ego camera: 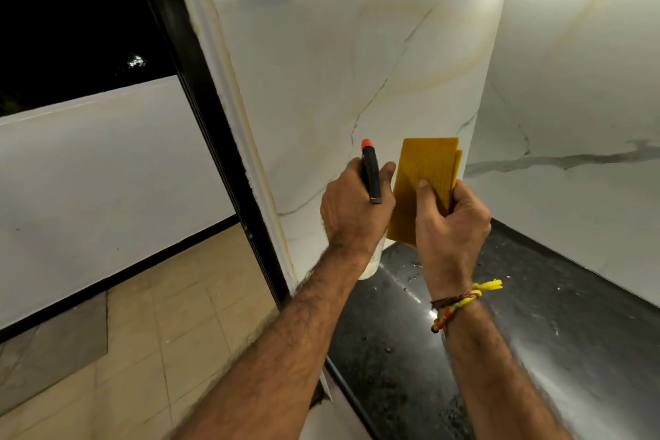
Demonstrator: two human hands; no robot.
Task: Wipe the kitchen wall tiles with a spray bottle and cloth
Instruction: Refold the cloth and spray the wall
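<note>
A person's two bare hands are raised side by side in front of a glossy white marble-look tiled wall (339, 75) veined in grey and pale gold, at the corner of a kitchen. The left hand (351, 211) has its fingers (387, 171) curled around the black trigger head of a white plastic spray bottle (370, 175), whose red nozzle tip points up toward the tiles; the bottle's pale body shows below the wrist. Just beside it, the right hand (451, 221) grips a folded yellow ribbed cloth (425, 175), thumb pressed on its front face and fingers wrapped behind it, the cloth held upright close to the wall, though whether it touches the tiles cannot be told. A braided red-and-yellow thread bracelet (460, 300) circles the right wrist. Below the hands lies a polished black speckled stone surface (535, 332), dotted with droplets or specks. To the left, a dark door frame (214, 118) opens onto a beige tiled floor (143, 332) and a night sky.
</note>
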